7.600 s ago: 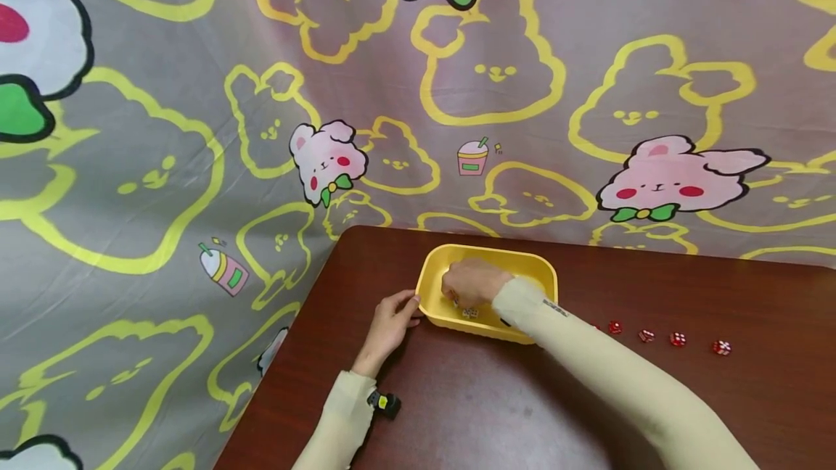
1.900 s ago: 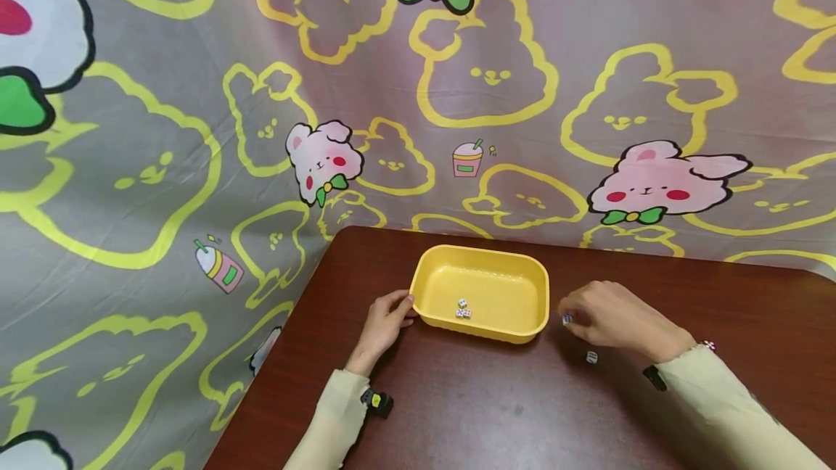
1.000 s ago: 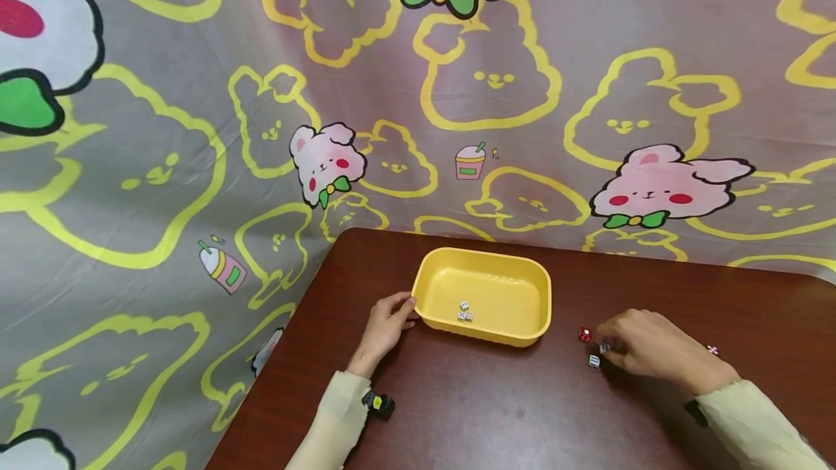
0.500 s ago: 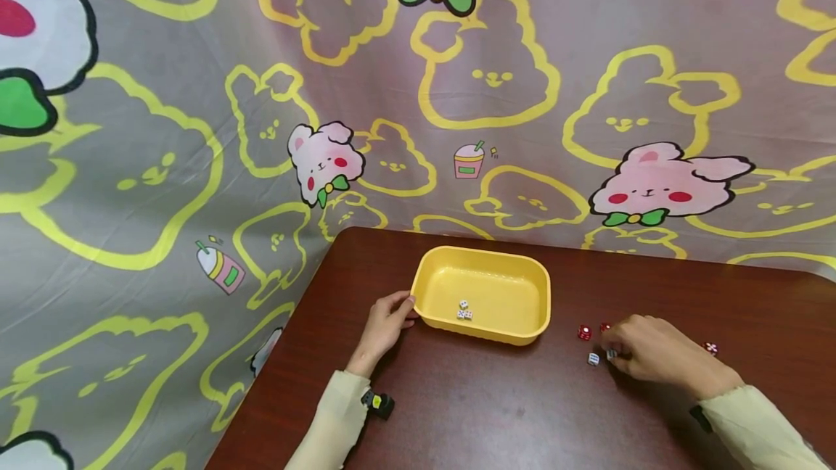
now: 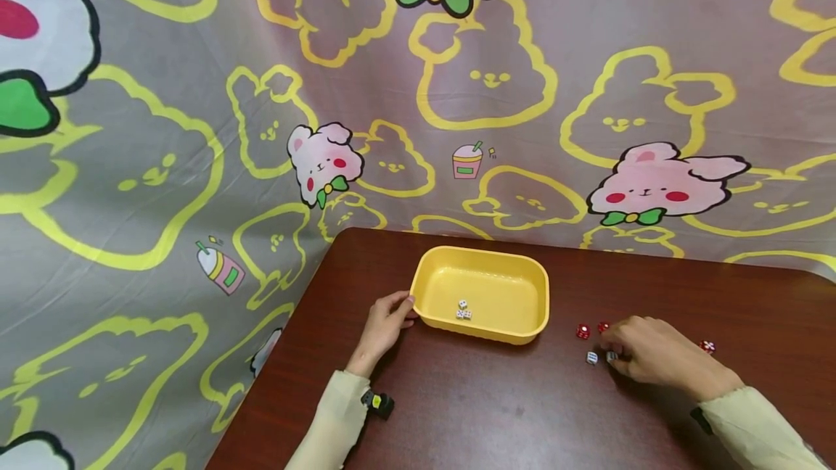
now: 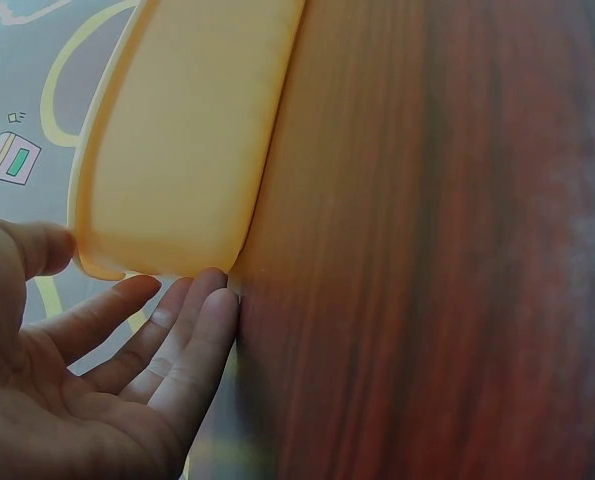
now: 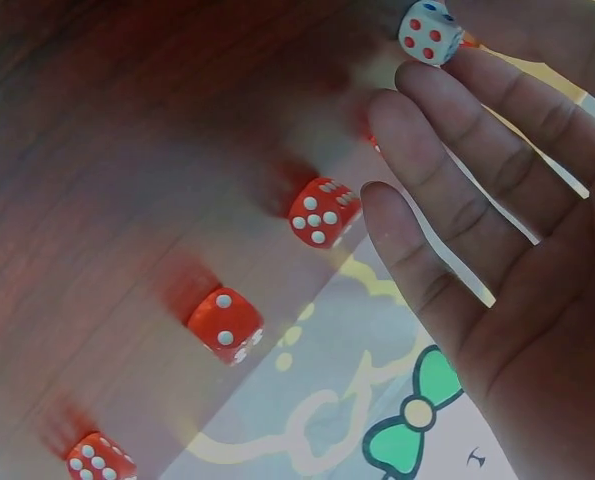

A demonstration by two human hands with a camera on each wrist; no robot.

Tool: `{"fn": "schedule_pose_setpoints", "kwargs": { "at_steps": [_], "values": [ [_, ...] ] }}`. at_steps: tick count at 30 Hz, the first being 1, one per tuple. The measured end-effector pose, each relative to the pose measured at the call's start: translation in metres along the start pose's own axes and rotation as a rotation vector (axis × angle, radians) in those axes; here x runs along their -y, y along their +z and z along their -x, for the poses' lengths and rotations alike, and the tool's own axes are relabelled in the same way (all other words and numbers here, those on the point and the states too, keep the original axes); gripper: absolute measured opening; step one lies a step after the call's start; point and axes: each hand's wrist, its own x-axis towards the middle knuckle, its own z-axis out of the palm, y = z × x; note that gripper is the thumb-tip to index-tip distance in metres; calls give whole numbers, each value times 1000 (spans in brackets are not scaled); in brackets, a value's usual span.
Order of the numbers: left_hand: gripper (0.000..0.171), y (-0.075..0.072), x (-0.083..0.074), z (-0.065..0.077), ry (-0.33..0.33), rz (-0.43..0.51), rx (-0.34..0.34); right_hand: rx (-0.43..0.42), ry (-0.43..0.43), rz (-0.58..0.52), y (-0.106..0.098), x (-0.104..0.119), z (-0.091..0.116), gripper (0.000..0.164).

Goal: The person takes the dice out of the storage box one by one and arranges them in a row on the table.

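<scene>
My left hand (image 5: 382,328) touches the left end of a yellow plastic bin (image 5: 547,289); in the left wrist view its thumb meets the rim and its nearly straight fingers lie against the end wall. Three small white dice (image 5: 463,310) lie inside the bin. To the right, my right hand (image 5: 660,354) pinches another white die (image 7: 432,33) between thumb and index finger, low over the table. Just left of it sits a white die (image 5: 591,357) on the wood. Behind these are red dice (image 5: 583,331), one partly covered by my fingers.
The right wrist view shows several red dice in a row, among them a red die (image 7: 317,212) with five pips up and another red die (image 7: 225,325) with two. The dark wooden table (image 5: 457,397) ends at a cartoon-printed curtain (image 5: 522,114) behind and left.
My right hand has left the bin, then moved right with a white die, bringing it down beside the other white die. The left hand stays at the bin's end.
</scene>
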Motion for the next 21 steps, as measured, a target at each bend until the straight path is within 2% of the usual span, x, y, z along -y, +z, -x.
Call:
{"fn": "schedule_pose_setpoints", "kwargs": {
  "at_steps": [7,21],
  "values": [
    [38,0,-2,2,5,-3,0,-7,5,30,-3,3,-2,24],
    [37,0,-1,1,-6,5,-2,-58,-51,85,-19,15,-21,23]
  ]
}}
